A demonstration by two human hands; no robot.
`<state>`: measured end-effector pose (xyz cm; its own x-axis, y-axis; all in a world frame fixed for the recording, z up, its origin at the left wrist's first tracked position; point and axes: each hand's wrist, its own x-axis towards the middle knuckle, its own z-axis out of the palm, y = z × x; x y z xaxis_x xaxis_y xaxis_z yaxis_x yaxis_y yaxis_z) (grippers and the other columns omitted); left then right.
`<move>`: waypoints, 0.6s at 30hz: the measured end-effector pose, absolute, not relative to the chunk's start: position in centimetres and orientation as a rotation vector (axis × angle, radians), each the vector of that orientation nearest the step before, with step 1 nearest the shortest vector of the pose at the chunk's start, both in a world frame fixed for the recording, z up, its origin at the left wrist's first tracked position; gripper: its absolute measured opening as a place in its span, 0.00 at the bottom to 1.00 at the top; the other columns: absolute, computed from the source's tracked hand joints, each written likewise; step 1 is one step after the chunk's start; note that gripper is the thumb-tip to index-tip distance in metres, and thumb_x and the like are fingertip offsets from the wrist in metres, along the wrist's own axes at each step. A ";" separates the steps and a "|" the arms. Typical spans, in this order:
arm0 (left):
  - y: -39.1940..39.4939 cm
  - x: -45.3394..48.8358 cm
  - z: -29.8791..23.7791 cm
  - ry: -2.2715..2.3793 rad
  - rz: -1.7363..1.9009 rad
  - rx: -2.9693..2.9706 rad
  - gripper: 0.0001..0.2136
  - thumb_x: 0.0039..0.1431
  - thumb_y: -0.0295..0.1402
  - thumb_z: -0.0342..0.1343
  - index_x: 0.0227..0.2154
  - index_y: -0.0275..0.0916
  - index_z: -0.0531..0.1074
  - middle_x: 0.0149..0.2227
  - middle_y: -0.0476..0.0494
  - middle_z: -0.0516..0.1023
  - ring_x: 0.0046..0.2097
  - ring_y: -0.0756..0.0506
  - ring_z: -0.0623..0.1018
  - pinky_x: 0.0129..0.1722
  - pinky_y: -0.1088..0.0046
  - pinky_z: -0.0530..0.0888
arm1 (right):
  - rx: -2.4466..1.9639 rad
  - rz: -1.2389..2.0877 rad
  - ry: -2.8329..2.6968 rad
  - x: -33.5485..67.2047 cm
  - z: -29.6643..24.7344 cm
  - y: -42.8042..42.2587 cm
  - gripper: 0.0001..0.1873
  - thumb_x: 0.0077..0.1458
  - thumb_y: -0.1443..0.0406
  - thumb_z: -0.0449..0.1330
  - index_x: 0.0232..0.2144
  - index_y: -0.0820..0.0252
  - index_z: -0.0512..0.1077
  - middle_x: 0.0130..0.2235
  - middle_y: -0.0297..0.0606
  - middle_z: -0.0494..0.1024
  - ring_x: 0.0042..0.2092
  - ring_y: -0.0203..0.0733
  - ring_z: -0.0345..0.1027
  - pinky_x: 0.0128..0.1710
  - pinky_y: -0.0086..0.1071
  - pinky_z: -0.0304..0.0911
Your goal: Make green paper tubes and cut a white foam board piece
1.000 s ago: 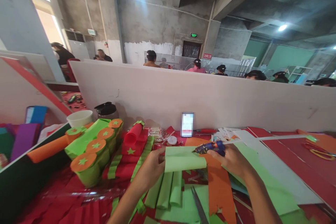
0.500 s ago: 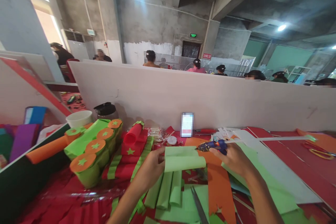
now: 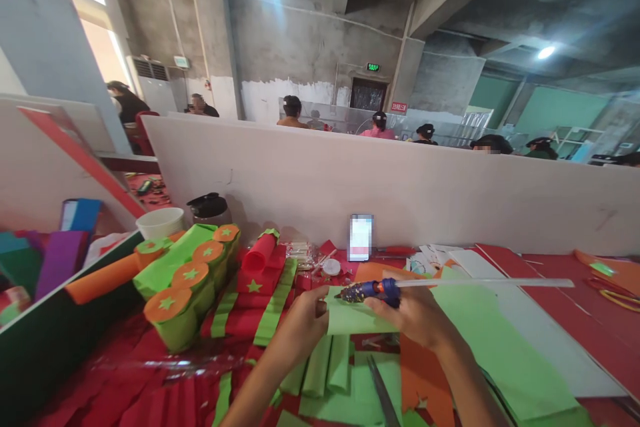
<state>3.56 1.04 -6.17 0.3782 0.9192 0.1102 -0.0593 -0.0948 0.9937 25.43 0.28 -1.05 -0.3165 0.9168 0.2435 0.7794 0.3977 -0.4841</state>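
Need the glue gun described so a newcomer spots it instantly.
Start from the long white board across the scene and drop to the phone standing before it. Just below the phone, the right hand holds the glue gun over pale green paper. Dark blue with a speckled front, it alone has a long pale stick jutting from its rear.

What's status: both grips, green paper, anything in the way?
Left grip closed on green paper, left end. Right grip holding glue gun, nozzle toward that end, contact unclear. Dark blades on near side, clear of both.
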 end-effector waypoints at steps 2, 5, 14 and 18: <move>1.1 3.6 -6.3 0.825 1.015 1.408 0.15 0.51 0.31 0.62 0.43 0.35 0.77 0.34 0.41 0.83 0.37 0.38 0.81 0.34 0.72 0.75 | -1.442 0.414 -2.167 25.4 -1.0 0.3 0.19 0.58 0.48 0.56 0.27 0.56 0.69 0.27 0.31 0.74 0.30 0.41 0.67 0.30 0.30 0.57; 1.1 3.5 -6.2 0.788 1.002 1.398 0.15 0.51 0.31 0.62 0.43 0.34 0.77 0.36 0.39 0.83 0.39 0.38 0.81 0.35 0.71 0.75 | -1.415 0.543 -2.107 26.3 -1.1 0.5 0.20 0.58 0.48 0.55 0.28 0.57 0.70 0.28 0.33 0.74 0.31 0.42 0.67 0.31 0.31 0.59; 1.3 2.4 -5.3 0.746 1.012 1.395 0.16 0.52 0.32 0.63 0.44 0.36 0.77 0.38 0.41 0.84 0.44 0.37 0.81 0.42 0.68 0.75 | -1.202 0.976 -1.871 31.1 -2.4 1.2 0.29 0.57 0.40 0.50 0.28 0.60 0.70 0.26 0.36 0.71 0.28 0.40 0.66 0.31 0.34 0.64; 1.3 2.4 -5.3 0.722 1.007 1.370 0.17 0.52 0.33 0.63 0.46 0.35 0.77 0.37 0.40 0.84 0.44 0.37 0.81 0.44 0.66 0.76 | -1.327 0.926 -1.918 30.5 -2.3 1.1 0.26 0.58 0.43 0.52 0.25 0.58 0.65 0.24 0.32 0.66 0.26 0.37 0.61 0.28 0.31 0.61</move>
